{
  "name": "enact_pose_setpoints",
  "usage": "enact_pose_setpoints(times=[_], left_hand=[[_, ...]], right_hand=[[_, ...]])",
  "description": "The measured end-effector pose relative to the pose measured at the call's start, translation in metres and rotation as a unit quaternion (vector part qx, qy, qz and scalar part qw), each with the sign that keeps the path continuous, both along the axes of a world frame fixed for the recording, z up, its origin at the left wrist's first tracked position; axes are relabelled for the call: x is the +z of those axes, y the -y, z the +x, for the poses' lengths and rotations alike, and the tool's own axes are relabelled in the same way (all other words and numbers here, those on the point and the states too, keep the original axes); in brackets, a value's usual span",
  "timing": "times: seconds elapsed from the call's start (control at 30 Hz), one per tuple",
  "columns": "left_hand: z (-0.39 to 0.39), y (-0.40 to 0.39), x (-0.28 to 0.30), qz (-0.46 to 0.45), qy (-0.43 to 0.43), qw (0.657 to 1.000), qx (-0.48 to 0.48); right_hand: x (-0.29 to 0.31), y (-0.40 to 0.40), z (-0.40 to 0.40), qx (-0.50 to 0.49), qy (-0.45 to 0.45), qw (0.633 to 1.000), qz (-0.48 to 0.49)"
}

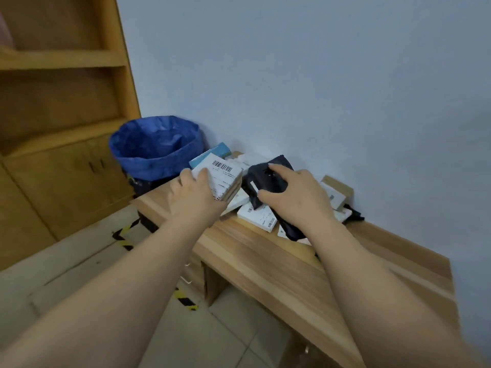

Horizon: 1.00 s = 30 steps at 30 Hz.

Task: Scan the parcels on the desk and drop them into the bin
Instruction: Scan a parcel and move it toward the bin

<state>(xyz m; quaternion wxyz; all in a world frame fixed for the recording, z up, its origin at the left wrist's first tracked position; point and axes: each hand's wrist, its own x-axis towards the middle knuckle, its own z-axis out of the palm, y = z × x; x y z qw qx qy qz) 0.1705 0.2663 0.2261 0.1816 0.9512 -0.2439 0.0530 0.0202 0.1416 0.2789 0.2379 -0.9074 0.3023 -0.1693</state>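
My left hand (195,197) grips a small box parcel (225,179) with a white barcode label facing up, held above the left end of the wooden desk (279,264). My right hand (297,193) grips a black handheld scanner (265,179) just to the right of that parcel, its head close to the label. Under and behind both hands lies a pile of several parcels (261,217), white boxes and a black bag. A bin with a blue liner (156,147) stands on the floor beyond the desk's left end.
A wooden shelf cabinet (61,102) fills the left side. The pale wall (318,75) runs right behind the desk. A brown box (336,192) sits at the wall side of the pile. Yellow-black tape (125,235) marks the tiled floor.
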Motion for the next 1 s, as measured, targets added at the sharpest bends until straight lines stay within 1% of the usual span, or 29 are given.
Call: enact_pose_setpoints(times=[0.13, 0.2, 0.3, 0.4, 0.47, 0.7, 0.8, 1.0], left_hand=[[0.017, -0.061, -0.003, -0.029, -0.009, 0.996, 0.088], [0.025, -0.092, -0.006, -0.038, -0.012, 0.991, 0.126], [0.040, -0.138, -0.017, -0.063, -0.013, 0.981, 0.181], [0.062, -0.183, -0.030, -0.102, -0.023, 0.968, 0.226], [0.078, -0.215, -0.038, -0.112, -0.029, 0.961, 0.250], [0.164, -0.319, -0.049, -0.075, -0.014, 0.951, 0.301], [0.200, -0.347, -0.051, -0.063, -0.014, 0.946, 0.317], [0.275, -0.379, -0.068, -0.059, -0.030, 0.937, 0.344]], right_hand=[[-0.015, -0.043, 0.045, 0.011, 0.074, 0.997, 0.025], [-0.026, -0.069, 0.068, 0.019, 0.113, 0.992, 0.058], [-0.045, -0.113, 0.103, 0.027, 0.132, 0.984, 0.113], [-0.065, -0.160, 0.139, 0.038, 0.132, 0.978, 0.156], [-0.077, -0.191, 0.167, 0.050, 0.129, 0.976, 0.170], [-0.104, -0.290, 0.271, 0.090, 0.081, 0.972, 0.201], [-0.113, -0.317, 0.310, 0.103, 0.068, 0.968, 0.217], [-0.128, -0.339, 0.393, 0.136, 0.039, 0.969, 0.201]])
